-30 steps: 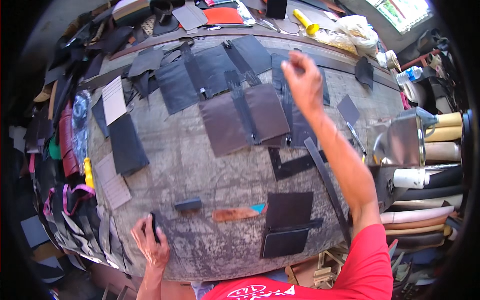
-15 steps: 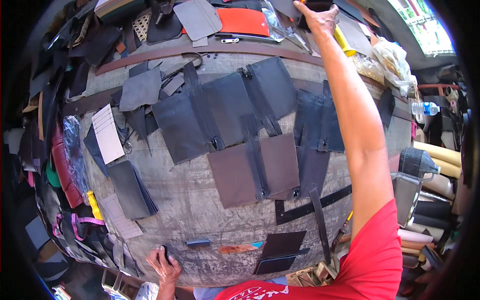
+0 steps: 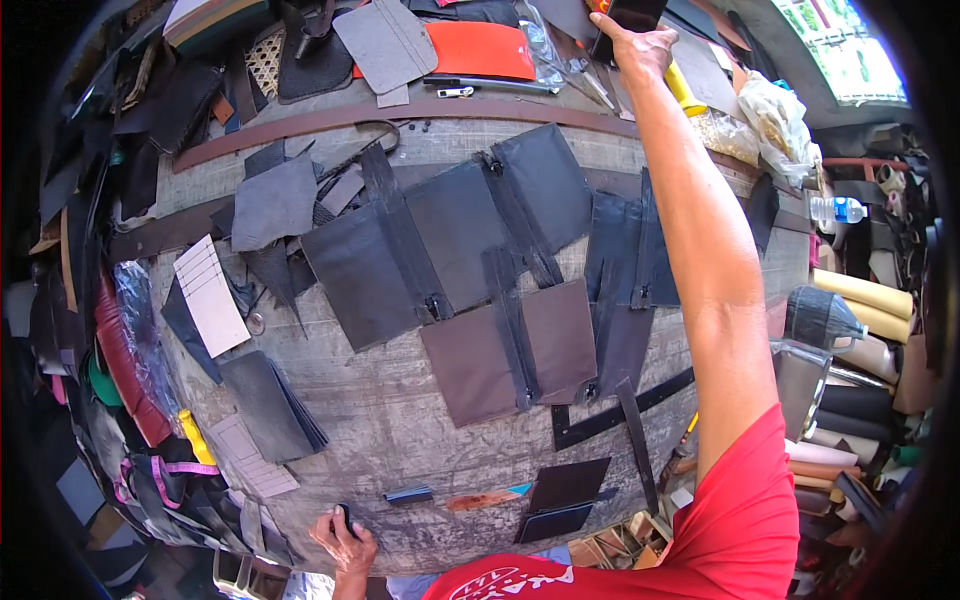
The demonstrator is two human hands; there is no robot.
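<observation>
My right arm reaches far across the worktable. At the far edge my right hand (image 3: 640, 48) grips a dark, flat, box-like object (image 3: 630, 14), cut off by the top of the view; thumb and fingers lie on opposite sides of it. Near the front edge my left hand (image 3: 343, 542) is closed around a small black object (image 3: 346, 514), mostly hidden by the fingers. Between the hands lie black leather panels joined by zipper strips (image 3: 450, 225) and brown panels with a zipper (image 3: 470, 365). Small folded black leather pieces (image 3: 565, 490) lie close to my body.
A stack of dark leather pieces (image 3: 270, 405) and pale marked templates (image 3: 212, 295) lie at the left, near a yellow-handled tool (image 3: 197, 438). A black L-shaped strip (image 3: 625, 418) lies at the right. Rolled material (image 3: 865, 300) and a water bottle (image 3: 838, 210) are beyond the table's right side.
The view has shifted slightly, so the table and its contents appear a little lower. My right hand keeps its hold at the far edge, and my left hand remains closed near the front.
</observation>
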